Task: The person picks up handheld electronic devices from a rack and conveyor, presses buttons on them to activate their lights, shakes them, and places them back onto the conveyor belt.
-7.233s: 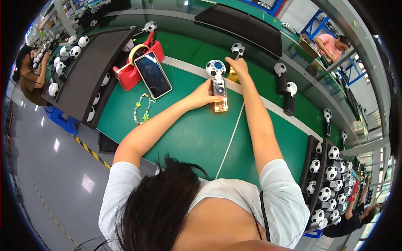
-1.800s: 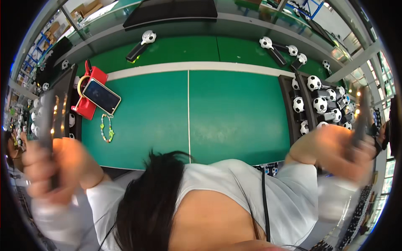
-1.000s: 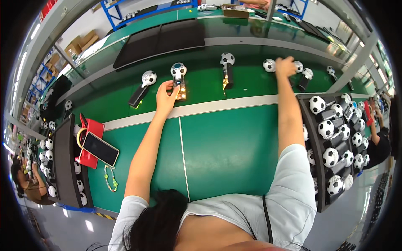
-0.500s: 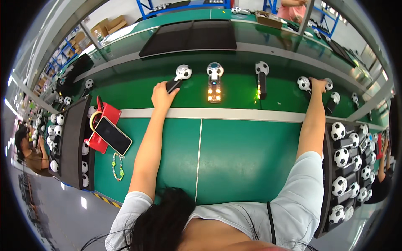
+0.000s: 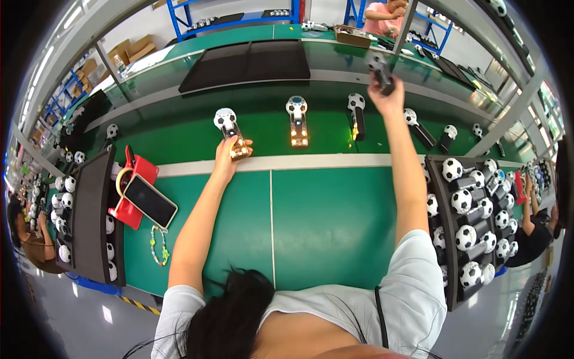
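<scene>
My left hand (image 5: 228, 161) is closed round the black handle of a football-headed handheld device (image 5: 225, 118), whose lights glow near its lower end. Raised toward the far right, my right hand (image 5: 390, 99) grips another, slightly blurred football-headed device (image 5: 382, 76). Between my hands, on the green belt, lies a lit device (image 5: 298, 125) with several warm lights showing. Right of it rests a device with a dark handle (image 5: 357, 110) and yellow-green light along its side. Further right lie two more devices, one with a long handle (image 5: 423, 134) and one shorter-looking (image 5: 448, 139).
A phone (image 5: 150, 200) leans over a red holder (image 5: 129, 213) beside a beaded strap (image 5: 159, 246). Racks full of football-headed devices stand left (image 5: 95, 209) and right (image 5: 442, 227). A dark panel (image 5: 248, 64) lies beyond the belt. Other people work at both sides and behind.
My right hand has lifted a device off the belt and moved up and left. My left hand has turned its device upright, face up, and its lights now show. The view has shifted slightly.
</scene>
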The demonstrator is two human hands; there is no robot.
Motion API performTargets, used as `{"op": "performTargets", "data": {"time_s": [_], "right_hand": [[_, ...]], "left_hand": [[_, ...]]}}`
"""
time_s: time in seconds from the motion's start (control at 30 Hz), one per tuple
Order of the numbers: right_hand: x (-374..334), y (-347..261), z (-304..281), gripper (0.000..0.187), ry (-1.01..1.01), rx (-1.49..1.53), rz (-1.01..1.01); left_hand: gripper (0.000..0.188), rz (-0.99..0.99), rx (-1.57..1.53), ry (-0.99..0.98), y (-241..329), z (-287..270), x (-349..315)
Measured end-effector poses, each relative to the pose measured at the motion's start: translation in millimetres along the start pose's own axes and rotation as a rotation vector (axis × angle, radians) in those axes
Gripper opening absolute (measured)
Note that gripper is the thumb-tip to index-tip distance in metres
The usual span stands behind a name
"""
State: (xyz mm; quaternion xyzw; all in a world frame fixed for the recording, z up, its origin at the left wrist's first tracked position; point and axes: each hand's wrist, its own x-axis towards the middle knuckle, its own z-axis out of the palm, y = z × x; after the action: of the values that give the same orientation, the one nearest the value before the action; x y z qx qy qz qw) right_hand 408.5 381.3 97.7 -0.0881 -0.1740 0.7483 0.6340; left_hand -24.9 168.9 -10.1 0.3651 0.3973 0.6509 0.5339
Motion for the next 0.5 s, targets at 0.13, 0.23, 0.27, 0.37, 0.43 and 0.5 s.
{"op": "performTargets", "data": {"time_s": [0.13,0.23,0.27,0.37,0.43,0.5], "right_hand": [[-52.0,87.9,40.5,0.053,-0.228,0.007,0.288],[-97.0,160.1,58.3,0.048,-0.197,-0.119,0.421],[-106.9,178.7,50.6,0.044,-0.337,-0.167,0.518],[-153.7,235.9,41.3,0.039,-0.235,-0.430,0.498],[-178.1,255.9,38.0,0.039,-0.277,-0.510,0.520],[-197.5,270.2,34.6,0.047,-0.331,-0.592,0.492]], "left_hand": [[0.034,0.032,0.059,-0.072,6.0,4.4,-23.8],[0.043,0.016,0.031,-0.162,9.7,4.8,-44.5],[0.049,0.002,0.049,-0.204,15.3,8.3,-54.7],[0.062,-0.026,0.158,-0.303,22.6,-0.1,-77.4],[0.064,-0.011,0.276,-0.363,25.9,-2.6,-87.4],[0.073,0.004,0.341,-0.389,24.8,-4.5,-97.0]]}}
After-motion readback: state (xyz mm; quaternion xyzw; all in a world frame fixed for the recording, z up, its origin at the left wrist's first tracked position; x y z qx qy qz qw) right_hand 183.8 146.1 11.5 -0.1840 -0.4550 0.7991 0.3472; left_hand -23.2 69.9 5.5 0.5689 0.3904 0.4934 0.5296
